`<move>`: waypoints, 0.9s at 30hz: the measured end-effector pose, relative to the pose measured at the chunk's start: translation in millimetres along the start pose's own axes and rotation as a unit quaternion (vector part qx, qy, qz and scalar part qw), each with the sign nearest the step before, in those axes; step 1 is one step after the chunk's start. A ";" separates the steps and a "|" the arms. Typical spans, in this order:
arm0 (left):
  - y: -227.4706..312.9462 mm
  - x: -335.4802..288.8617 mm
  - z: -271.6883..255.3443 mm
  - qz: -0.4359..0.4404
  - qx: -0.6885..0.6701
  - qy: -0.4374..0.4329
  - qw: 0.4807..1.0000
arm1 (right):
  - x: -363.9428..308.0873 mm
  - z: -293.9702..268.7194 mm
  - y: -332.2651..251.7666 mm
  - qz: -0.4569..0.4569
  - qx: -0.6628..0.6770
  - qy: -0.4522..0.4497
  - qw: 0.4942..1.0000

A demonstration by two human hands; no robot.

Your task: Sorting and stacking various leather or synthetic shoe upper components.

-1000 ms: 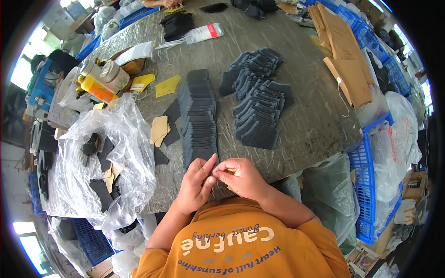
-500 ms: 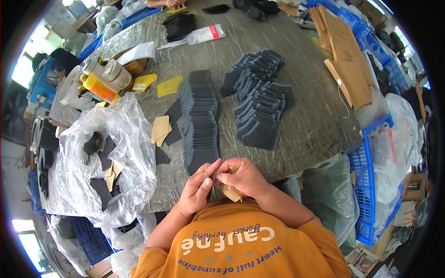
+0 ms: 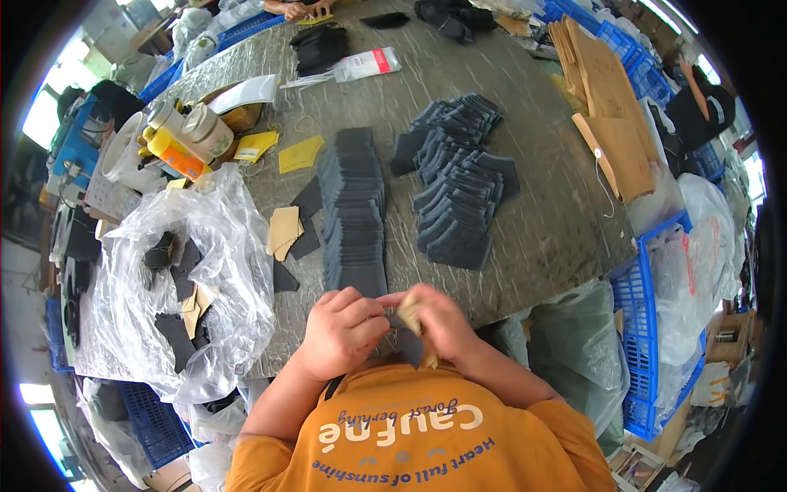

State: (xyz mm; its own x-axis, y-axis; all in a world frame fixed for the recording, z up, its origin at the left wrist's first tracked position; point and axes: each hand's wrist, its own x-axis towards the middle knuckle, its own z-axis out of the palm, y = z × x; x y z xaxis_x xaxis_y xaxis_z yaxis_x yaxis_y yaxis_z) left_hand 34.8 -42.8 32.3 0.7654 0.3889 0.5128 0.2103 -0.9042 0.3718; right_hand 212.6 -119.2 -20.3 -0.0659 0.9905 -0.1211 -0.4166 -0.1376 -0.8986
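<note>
I see, left to right: clear crumpled plastic bag (image 3: 184, 271) of scraps; my left hand (image 3: 343, 330) pinching the dark grey flat foam piece (image 3: 407, 343), held between both hands near the table edge (image 3: 525, 303), long axis pointing down; my right hand (image 3: 438, 320) gripping its tan backing paper (image 3: 408, 314). Compared with half a second ago, the tan paper sits higher.

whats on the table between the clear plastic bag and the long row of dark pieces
In the head view, a tan backing piece lies between the clear plastic bag and the long row of dark pieces, with a few loose dark pieces around it.
</note>
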 end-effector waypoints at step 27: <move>-37.9 -49.3 5.2 -0.609 -0.208 0.002 0.766 | -44.2 -144.3 -35.3 -0.313 -0.581 0.489 0.570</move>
State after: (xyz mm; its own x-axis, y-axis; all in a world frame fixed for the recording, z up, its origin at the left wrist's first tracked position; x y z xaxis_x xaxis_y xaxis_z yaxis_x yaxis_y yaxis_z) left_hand -7.7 -28.6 -11.0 0.1550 0.8998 -0.4078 0.5541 0.2626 0.7899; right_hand 361.0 -156.8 -44.1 0.5395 0.4508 0.7111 0.8392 -0.2194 -0.4976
